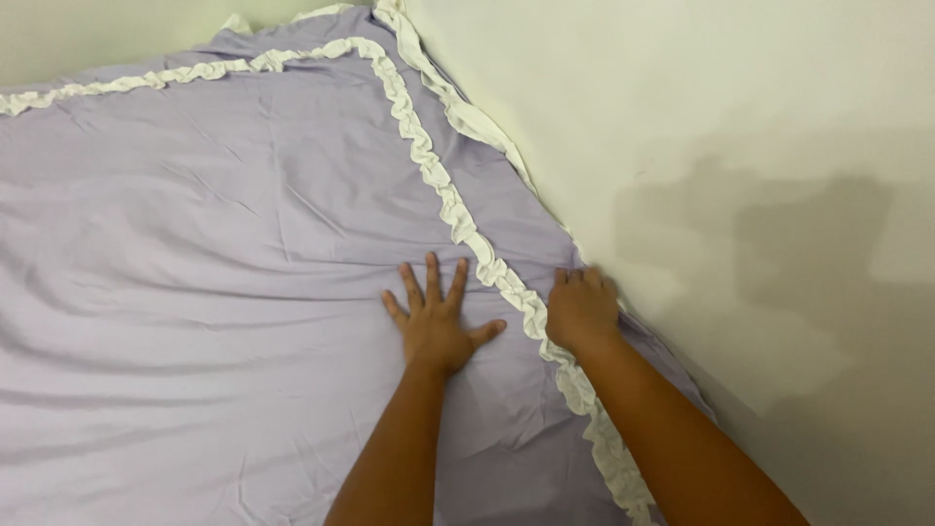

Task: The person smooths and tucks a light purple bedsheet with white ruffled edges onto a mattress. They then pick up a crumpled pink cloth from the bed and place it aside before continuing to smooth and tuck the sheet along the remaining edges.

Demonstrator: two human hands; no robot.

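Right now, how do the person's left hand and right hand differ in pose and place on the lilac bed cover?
The left hand lies flat with fingers spread; the right hand has fingers curled under. The left hand is inside the white ruffle trim; the right hand is outside it, at the cream wall. Both press the lilac bed cover.

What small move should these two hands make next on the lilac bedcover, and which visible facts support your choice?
Probably push the right hand further down between the bedcover and the wall. Its fingers curl over the cover's edge there, past the white frill, while the left hand lies flat with fingers spread, pinning the creased cloth.
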